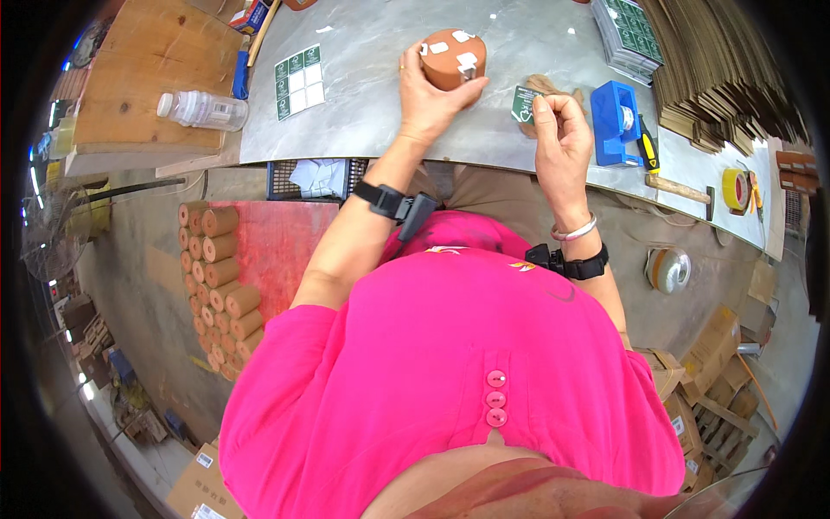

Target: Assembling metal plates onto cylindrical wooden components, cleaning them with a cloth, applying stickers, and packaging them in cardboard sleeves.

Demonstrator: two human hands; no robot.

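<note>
My left hand [430,102] is wrapped round a terracotta-coloured round pot-like piece [443,71] on the grey table. Several torn white patches stick to the piece's upward face. To the right, my right hand [562,143] pinches a small green sticker [522,104] between thumb and finger. Just behind those fingers lies a crumpled brown item [545,84], partly hidden, whose kind I cannot make out. A sheet of green stickers [298,80], with several white gaps where stickers are gone, lies on the table to the left.
A blue tape dispenser [612,125], a yellow-handled tool [647,149], a hammer [679,188] and yellow tape [735,189] lie at right. Behind stand sticker stacks [627,39] and cardboard sheets [713,69]. At left are a plastic bottle [203,111] and stacked terracotta cylinders [220,277].
</note>
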